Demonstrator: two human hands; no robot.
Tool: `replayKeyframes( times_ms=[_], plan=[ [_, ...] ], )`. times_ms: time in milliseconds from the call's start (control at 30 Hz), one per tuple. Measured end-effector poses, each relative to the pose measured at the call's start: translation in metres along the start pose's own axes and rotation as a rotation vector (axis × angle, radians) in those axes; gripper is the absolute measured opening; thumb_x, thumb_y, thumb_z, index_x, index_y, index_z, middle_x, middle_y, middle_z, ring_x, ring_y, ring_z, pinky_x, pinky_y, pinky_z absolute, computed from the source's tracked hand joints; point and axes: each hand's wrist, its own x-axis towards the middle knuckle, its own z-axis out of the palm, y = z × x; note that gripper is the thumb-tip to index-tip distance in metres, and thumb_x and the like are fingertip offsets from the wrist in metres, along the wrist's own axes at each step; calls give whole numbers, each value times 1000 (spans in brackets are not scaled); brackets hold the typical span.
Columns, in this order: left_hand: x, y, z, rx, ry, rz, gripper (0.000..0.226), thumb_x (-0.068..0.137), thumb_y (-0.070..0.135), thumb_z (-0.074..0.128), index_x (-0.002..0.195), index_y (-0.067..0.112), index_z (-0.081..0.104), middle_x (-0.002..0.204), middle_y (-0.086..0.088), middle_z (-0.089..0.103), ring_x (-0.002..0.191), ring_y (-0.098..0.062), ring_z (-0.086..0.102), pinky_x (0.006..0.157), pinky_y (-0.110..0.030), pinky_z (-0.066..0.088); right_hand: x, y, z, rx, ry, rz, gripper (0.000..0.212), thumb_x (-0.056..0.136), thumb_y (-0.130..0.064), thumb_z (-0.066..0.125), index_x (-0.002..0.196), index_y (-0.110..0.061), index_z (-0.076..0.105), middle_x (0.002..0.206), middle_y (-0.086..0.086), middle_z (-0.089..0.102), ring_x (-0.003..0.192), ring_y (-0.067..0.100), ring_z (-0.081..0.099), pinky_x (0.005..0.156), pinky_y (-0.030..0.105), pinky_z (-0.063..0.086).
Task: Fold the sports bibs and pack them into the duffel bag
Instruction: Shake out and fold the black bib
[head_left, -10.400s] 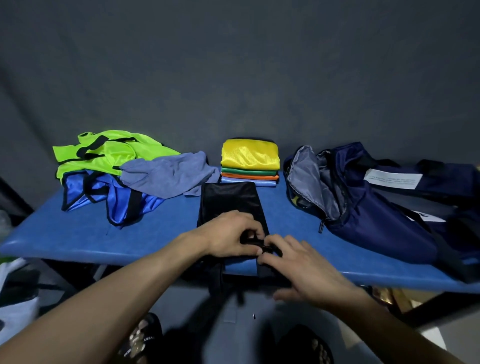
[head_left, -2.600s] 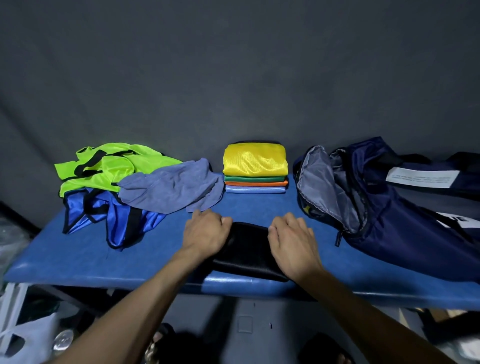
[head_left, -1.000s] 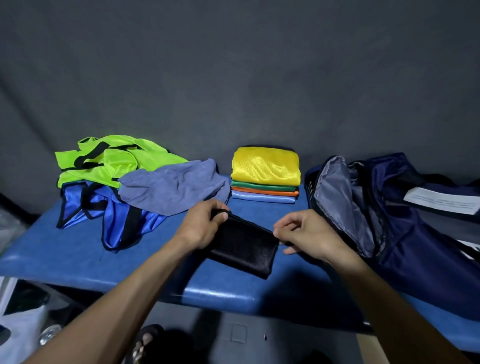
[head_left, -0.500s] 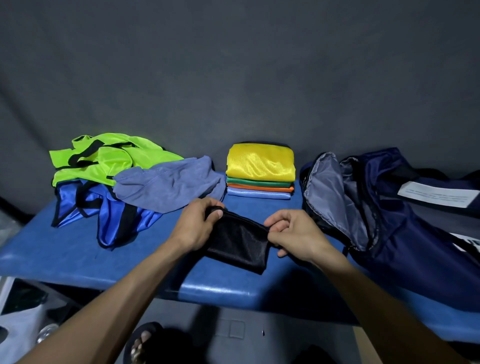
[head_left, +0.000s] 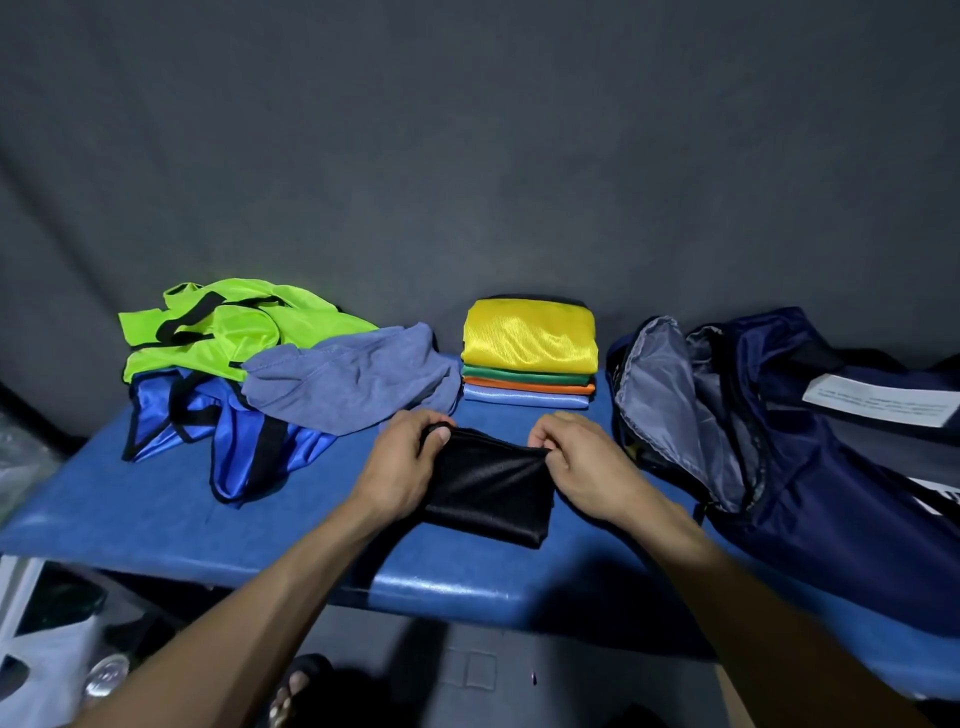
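Observation:
A folded black bib (head_left: 491, 493) is held just above the blue table (head_left: 156, 519), tilted toward me. My left hand (head_left: 402, 467) grips its far left corner. My right hand (head_left: 582, 467) pinches its far right corner. Behind it stands a neat stack of folded bibs (head_left: 527, 353), yellow on top, then green, orange and light blue. To the left lie unfolded bibs in a loose pile: a grey-blue one (head_left: 348, 379), a neon green one (head_left: 228, 327) and a royal blue one (head_left: 234, 436). The navy duffel bag (head_left: 779, 441) lies on the right, its mouth open toward the stack.
A dark grey wall rises right behind the table. A white paper label (head_left: 883, 400) lies on the bag's top. Below the table's front edge I see the floor, a foot in a sandal (head_left: 296, 691) and white objects at the lower left.
Ten seconds ago the black bib lay long over the table edge; then it lay folded small under both pressing hands. In the last second both hands took its far corners and lifted it.

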Motion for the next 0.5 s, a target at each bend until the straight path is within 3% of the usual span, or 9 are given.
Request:
replayKeyframes(
  times_ms=[67,133,300,400,500],
  plan=[
    [-2,0,3,-1,52,16,15,104,17,52,101,17,67,91,6,60,98,-19,56,82,-26,37,-1,-4,5,-21,52,79,24,89,2,43,78,-18,51,84,-3,49,83,19,49,73,38,40],
    [-2,0,8,-25,101,0,19,105,21,51,90,18,63,86,3,61,92,-20,56,78,-29,37,-2,-8,4,22,91,196,26,93,-5,44,74,-20,52,84,-2,55,83,21,55,76,39,45],
    [2,4,18,-74,240,-112,29,104,28,51,74,27,53,81,-8,63,82,-25,58,70,-34,38,-11,-23,-6,438,81,456,18,97,-33,56,93,-17,64,77,-2,65,70,19,63,70,43,56],
    [11,18,29,-146,290,-152,29,104,24,51,76,20,57,81,-7,65,82,-23,58,71,-35,39,-9,-25,-4,368,164,451,17,101,-31,57,114,-20,60,105,-5,62,100,19,60,82,34,45],
    [30,32,44,-174,314,-105,31,104,23,49,74,17,56,79,-6,63,83,-24,57,72,-36,39,-4,-22,-4,260,268,414,42,103,-30,52,144,-23,45,141,2,47,130,21,47,100,30,37]
  ],
)
